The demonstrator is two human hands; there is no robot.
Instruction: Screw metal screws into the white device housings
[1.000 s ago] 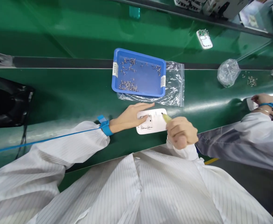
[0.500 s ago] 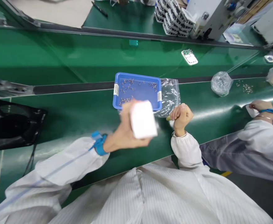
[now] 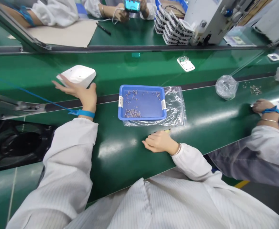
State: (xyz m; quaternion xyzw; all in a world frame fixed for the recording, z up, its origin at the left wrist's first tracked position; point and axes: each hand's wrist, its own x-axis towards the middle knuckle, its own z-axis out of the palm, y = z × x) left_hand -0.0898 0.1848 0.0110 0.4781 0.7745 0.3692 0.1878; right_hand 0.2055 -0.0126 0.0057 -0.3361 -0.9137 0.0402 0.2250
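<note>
My left hand (image 3: 83, 93) is at the left, fingers spread, against the near side of a white plastic housing (image 3: 79, 73). The housing rests on the green surface beyond the dark strip, its near edge partly hidden by my fingers. My right hand (image 3: 159, 141) is closed low over the bench, around a thin yellow and black tool (image 3: 167, 130). Most of that tool is hidden in the fist, so its kind cannot be made out. Just beyond this hand lies a blue tray (image 3: 151, 118) with small screws (image 3: 132, 113) in heaps.
Under the tray is a clear zip bag (image 3: 176, 108). A white part with a circuit board (image 3: 186, 64) lies farther back. At right are a clear plastic bag (image 3: 226, 87), loose screws (image 3: 255, 90) and a co-worker's hand (image 3: 263, 105). A black fan (image 3: 22, 143) stands left; stacked white parts (image 3: 174, 28) behind.
My left hand has carried the white housing from in front of the tray to the far left, and its fingers have spread. My right hand has moved left and nearer, still closed.
</note>
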